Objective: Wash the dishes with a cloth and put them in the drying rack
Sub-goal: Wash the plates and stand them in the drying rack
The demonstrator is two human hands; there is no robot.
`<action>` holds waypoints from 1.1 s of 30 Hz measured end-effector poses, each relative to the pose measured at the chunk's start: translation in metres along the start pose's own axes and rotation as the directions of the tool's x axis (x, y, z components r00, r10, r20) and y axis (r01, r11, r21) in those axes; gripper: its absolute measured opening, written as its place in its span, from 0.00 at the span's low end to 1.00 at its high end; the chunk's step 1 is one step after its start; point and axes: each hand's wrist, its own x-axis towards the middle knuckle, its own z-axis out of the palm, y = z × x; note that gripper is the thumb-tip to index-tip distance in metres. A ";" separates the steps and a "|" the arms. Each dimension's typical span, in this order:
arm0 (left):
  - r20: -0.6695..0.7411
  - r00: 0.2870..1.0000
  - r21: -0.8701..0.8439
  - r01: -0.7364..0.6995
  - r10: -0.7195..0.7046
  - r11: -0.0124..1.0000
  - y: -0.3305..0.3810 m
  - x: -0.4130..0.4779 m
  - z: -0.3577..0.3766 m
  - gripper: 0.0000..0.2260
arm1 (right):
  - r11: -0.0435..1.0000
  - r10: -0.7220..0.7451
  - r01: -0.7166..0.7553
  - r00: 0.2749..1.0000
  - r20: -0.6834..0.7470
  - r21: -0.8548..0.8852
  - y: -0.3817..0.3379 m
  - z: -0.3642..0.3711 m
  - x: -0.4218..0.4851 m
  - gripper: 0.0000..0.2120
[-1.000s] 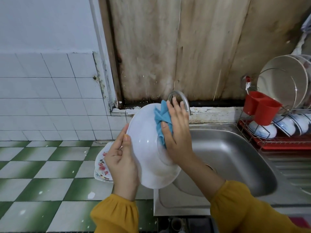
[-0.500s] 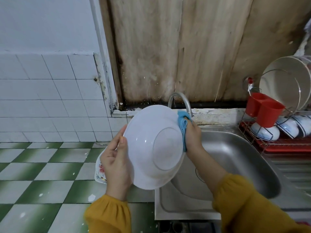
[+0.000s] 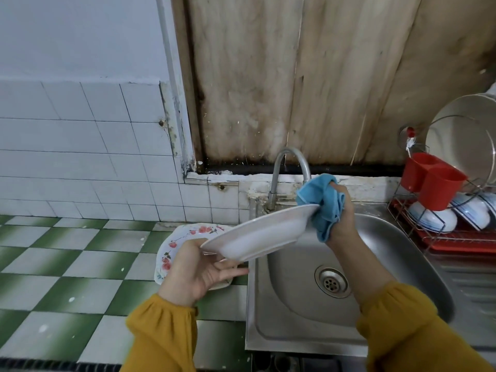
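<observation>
I am holding the white plate (image 3: pixel 257 237) over the left edge of the sink (image 3: pixel 389 264), tilted nearly flat, its underside facing me. My left hand (image 3: pixel 198 275) is supporting it from below: the thumb is lying on the near rim and my fingers (image 3: pixel 230 272) are spreading under the base, so this hand is closed on the plate. My right hand (image 3: pixel 342 213) is clenching the blue cloth (image 3: pixel 323 204) and pressing it around the far rim of the plate, just beside the tap (image 3: pixel 291 167). No water is running from the tap that I can see.

As for progress, I am judging that the job is well advanced but not finished. The drying rack (image 3: pixel 442 232) on the right is already carrying several bowls (image 3: pixel 432 218) turned on their sides, a large round metal piece (image 3: pixel 464 140) leaning at the back, and a red cutlery holder (image 3: pixel 434 181). The sink basin is lying bare down to the drain, so nothing is waiting there.

What is remaining, as far as I can tell: this white plate is getting its rim wiped and is not yet in the rack. One more piece, a flowered plate (image 3: pixel 182 237), is sitting on the green-and-white tiled tabletop (image 3: pixel 67 264) just left of the sink, partly hidden behind my left hand. Whether it is washed or dirty I cannot tell.
</observation>
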 end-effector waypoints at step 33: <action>0.019 0.609 -0.003 -0.793 0.793 0.609 -0.029 -0.033 0.022 0.15 | 0.225 0.058 0.824 0.522 0.851 -0.521 0.105 0.002 -0.076 0.28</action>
